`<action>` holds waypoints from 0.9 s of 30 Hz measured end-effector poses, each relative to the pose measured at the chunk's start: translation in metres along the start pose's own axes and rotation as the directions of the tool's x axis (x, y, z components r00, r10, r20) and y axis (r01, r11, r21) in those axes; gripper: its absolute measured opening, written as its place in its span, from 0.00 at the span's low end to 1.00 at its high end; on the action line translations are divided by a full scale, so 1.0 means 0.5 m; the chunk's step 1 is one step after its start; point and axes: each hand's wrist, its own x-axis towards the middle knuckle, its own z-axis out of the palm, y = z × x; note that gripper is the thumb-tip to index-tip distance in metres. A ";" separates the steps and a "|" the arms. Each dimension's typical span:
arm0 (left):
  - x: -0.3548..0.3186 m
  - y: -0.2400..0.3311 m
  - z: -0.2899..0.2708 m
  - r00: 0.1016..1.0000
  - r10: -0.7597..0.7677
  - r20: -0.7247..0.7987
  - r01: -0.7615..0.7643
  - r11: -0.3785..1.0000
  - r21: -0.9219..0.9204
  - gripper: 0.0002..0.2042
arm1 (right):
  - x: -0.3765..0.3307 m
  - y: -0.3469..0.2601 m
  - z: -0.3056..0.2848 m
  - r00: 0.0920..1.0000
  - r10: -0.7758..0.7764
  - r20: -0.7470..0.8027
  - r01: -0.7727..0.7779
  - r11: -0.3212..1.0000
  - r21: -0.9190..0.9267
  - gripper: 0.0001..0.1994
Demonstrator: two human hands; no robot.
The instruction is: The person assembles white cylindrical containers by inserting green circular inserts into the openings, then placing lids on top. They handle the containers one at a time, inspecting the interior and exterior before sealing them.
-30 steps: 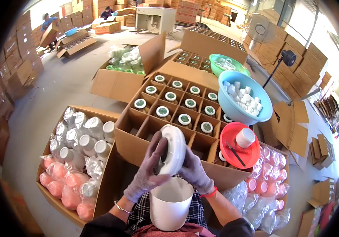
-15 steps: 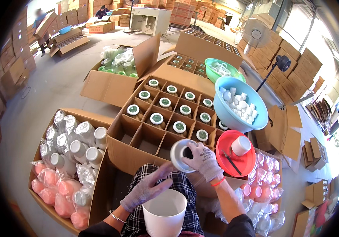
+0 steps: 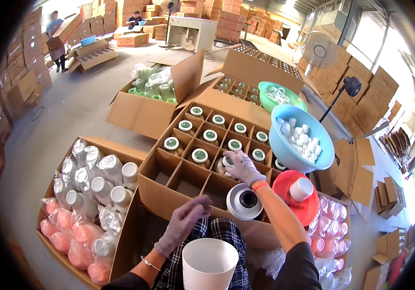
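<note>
Head view: the right hand (image 3: 243,167) at a lidded jar (image 3: 222,169) in the divided carton (image 3: 166,191).
We would do well to keep the jar upright and clear of the dividers (image 3: 174,173). It lies under the right fingers (image 3: 235,156), whose grip we cannot confirm, ahead of and apart from the relaxed, seemingly empty left hand (image 3: 183,224).

My right grip (image 3: 242,168) is crowded by neighbouring jars (image 3: 200,155), the blue basin (image 3: 289,155) and the red basin (image 3: 283,181); my left grip (image 3: 186,223) could pass over the front wall of the divided carton (image 3: 161,195) into vacant front-left compartments (image 3: 188,178).
</note>
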 end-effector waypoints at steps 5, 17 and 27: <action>0.115 0.000 0.004 0.968 -0.223 -0.118 0.158 0.901 -0.404 0.28 | -0.101 -0.131 -0.206 0.947 -0.209 -0.246 0.186 0.976 -0.114 0.23; 0.055 0.020 0.075 0.949 -0.050 0.310 0.255 0.701 -0.666 0.37 | -0.307 -0.267 -0.190 0.697 -0.214 -0.685 0.455 0.870 0.191 0.29; -0.008 0.047 -0.091 0.925 0.224 0.308 -0.162 0.963 -0.214 0.29 | -0.485 -0.288 -0.091 0.959 0.049 -0.280 0.201 0.580 0.790 0.28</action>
